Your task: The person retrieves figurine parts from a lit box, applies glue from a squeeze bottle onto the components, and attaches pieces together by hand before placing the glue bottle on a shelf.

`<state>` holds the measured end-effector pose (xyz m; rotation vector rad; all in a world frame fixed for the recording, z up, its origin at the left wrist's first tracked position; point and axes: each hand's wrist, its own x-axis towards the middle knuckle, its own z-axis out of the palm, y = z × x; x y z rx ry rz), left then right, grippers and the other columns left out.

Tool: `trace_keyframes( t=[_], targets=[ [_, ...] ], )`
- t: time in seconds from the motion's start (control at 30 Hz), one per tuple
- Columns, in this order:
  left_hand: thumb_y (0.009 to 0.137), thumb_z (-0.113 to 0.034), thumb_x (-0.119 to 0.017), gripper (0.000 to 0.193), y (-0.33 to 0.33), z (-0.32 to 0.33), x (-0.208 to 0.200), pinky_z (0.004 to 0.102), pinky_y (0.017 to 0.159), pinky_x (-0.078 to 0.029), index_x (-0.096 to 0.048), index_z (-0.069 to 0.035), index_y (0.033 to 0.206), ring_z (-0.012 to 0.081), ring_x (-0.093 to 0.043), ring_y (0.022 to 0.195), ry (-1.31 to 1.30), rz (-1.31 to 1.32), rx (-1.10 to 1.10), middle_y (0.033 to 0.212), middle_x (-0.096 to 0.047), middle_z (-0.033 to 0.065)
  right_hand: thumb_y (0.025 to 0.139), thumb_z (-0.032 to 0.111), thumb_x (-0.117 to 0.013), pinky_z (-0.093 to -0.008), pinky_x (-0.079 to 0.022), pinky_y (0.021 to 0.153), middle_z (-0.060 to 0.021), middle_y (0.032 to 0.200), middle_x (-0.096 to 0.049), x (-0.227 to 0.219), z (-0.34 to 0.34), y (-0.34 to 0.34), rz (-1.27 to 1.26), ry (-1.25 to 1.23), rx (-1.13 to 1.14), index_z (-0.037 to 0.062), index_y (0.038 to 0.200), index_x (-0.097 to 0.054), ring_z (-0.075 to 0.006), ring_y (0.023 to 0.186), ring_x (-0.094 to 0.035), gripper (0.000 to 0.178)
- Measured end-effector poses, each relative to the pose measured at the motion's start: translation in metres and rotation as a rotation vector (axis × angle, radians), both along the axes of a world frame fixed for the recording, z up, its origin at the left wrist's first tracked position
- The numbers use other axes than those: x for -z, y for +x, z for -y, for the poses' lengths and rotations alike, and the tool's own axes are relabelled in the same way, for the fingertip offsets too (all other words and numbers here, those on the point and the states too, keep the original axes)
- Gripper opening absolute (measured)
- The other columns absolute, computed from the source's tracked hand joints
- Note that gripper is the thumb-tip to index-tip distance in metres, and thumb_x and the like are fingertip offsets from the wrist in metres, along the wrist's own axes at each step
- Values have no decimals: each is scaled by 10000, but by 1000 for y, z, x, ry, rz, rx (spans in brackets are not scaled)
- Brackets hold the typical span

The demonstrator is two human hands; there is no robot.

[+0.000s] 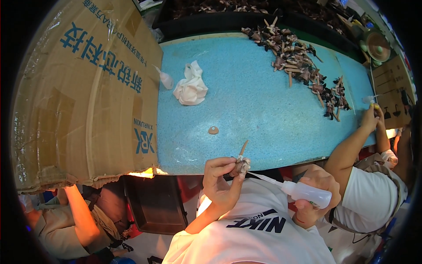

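1. Head view, lower centre: small brown-and-white figurine [241,167] pinched between thumb and fingers of left hand [225,196], just by the near edge of blue surface [237,101].
2. Wrapped around translucent white squeeze bottle [305,193]: right hand [324,176], with thin nozzle [266,178] aimed left at figurine. Touching or just apart, unclear.
3. Probably light and stiff, moulded plastic or similar; knobbly, so decent grip.
4. Best held by thick middle, clear of thin tan strip [243,148] poking up, likely easiest to snap.
5. For bottle: smooth, soft-walled by look, likely light, perhaps slippery if wet. Hold round barrel, not nozzle.
6. Centre: flat, rounded tan piece [213,130], probably stiff, best taken by rim.
7. Upper left of centre: crumpled white tissue [192,86], soft, creased; beside it, second bottle [166,80].
8. Upper right: tangled heap of similar figurines [292,61], lumpy, brown, black and tan.
9. Far left: big cardboard box [83,110], matte, taped, ragged lower edge.
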<state>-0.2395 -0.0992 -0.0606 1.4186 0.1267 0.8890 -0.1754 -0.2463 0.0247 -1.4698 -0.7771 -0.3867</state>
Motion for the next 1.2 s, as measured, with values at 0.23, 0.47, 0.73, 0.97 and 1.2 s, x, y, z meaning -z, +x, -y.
trace_keyframes(
  t=[0.23,0.47,0.73,0.97,1.2],
  targets=[
    [700,150,-601,291,0,1,-2,221,647,-455,-518,-12,927,102,-498,707,-1,7,-1,1009,-482,129,635,210,-776,-254,-322,386,-98,525,-533,-1,-3,0,25,-50,-4,-72,778,-552,-165,396,-456,387],
    [700,143,-600,287,-2,0,1,224,640,-454,-517,-9,928,104,-498,707,8,-9,3,1011,-482,130,650,211,-764,-243,-329,378,-96,514,-532,-2,-3,1,42,-106,-11,-60,749,-557,-163,387,-463,355],
    [689,144,-606,300,-2,1,0,212,620,-433,-526,-13,932,95,-481,690,8,-5,-3,1011,-490,129,639,196,-752,-249,-359,376,-89,515,-545,-5,-6,0,38,-88,25,-44,742,-566,-178,381,-482,320],
    [688,136,-613,296,-1,1,-1,208,610,-422,-528,-15,928,92,-474,684,7,-9,-12,1005,-494,127,645,201,-743,-250,-356,372,-86,503,-536,-4,-5,0,36,-121,29,-37,731,-566,-174,373,-471,309],
    [687,140,-612,302,-2,1,0,209,611,-417,-526,-14,932,91,-473,687,1,-7,-2,1007,-493,127,648,207,-744,-244,-348,367,-83,479,-516,-7,-5,0,52,-158,13,-39,722,-562,-170,359,-460,315]
  ],
)
